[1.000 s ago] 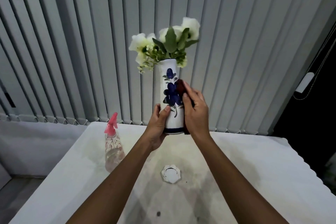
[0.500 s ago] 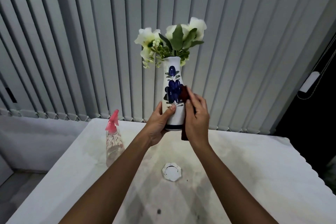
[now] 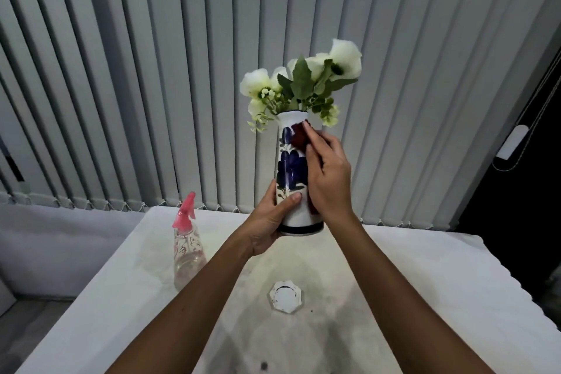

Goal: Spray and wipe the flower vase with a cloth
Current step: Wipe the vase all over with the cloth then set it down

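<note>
I hold a tall white vase [image 3: 290,167] with blue painted flowers upright above the table. White flowers with green leaves [image 3: 303,82] stand in it. My left hand [image 3: 268,217] grips the vase's lower part, thumb across the front. My right hand [image 3: 328,173] presses a dark red cloth [image 3: 299,133] flat against the vase's right side, fingertips up near the rim. Most of the cloth is hidden under that hand. A clear spray bottle [image 3: 186,249] with a pink trigger head stands on the table to the left, apart from both hands.
The white table [image 3: 425,297] has a scalloped right edge. A small white octagonal dish [image 3: 285,296] lies on it below the vase. Grey vertical blinds [image 3: 151,70] hang right behind the table. A dark opening [image 3: 522,191] lies at the right.
My right hand slid the cloth up the vase's side from the middle to near the rim. The vase shifted slightly to the right. My left hand kept its grip at the bottom.
</note>
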`<state>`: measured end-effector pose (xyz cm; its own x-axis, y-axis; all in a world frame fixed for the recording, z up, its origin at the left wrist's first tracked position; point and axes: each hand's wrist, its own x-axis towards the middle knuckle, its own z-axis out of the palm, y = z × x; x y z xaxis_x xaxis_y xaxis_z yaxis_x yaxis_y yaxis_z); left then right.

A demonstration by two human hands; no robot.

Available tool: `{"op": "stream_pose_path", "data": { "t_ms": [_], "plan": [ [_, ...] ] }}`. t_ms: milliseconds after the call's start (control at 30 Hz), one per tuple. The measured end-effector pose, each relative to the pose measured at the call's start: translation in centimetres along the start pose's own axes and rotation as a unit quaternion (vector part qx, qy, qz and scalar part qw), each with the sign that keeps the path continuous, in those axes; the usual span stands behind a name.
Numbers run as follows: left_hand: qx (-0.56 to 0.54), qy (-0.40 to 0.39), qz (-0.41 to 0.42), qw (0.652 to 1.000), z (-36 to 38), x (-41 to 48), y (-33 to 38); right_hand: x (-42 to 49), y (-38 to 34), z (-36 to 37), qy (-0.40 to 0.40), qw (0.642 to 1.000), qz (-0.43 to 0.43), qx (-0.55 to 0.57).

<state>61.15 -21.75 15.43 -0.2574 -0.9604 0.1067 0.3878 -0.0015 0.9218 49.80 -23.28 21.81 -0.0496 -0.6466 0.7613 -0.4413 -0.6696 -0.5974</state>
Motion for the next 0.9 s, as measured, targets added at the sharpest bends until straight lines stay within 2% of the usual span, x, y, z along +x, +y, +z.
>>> {"op": "stream_pose_path", "data": {
  "t_ms": [133, 300, 467, 567, 733, 833, 900],
  "plan": [
    [-0.025, 0.043, 0.013, 0.999, -0.2, 0.3, -0.1, -1.0, 0.4, -0.2, -0.015, 0.997, 0.060, 0.044],
    [-0.046, 0.079, 0.014, 0.996, -0.6, 0.0, 0.5, -6.1, 2.2, 0.5, 0.007, 0.999, 0.022, 0.028],
    [-0.029, 0.047, 0.013, 0.998, -0.7, -0.5, 1.3, -5.5, 1.4, 0.7, 0.045, 0.997, -0.046, -0.042],
    [-0.009, 0.027, 0.017, 0.999, -0.7, -0.5, 1.5, -3.2, 0.5, 0.7, 0.052, 0.996, -0.065, -0.043],
    [0.017, 0.020, 0.016, 1.000, -0.5, -1.0, 1.5, 0.1, -0.7, 0.7, 0.054, 0.996, -0.062, -0.019],
    [0.016, 0.029, 0.022, 0.999, -0.6, -1.2, 1.2, 0.2, -0.7, 0.5, 0.045, 0.998, 0.004, 0.040],
    [0.028, 0.037, 0.031, 0.998, -0.7, -1.3, 1.1, -0.5, -0.6, 0.5, 0.054, 0.998, -0.003, 0.034]
  ]
}}
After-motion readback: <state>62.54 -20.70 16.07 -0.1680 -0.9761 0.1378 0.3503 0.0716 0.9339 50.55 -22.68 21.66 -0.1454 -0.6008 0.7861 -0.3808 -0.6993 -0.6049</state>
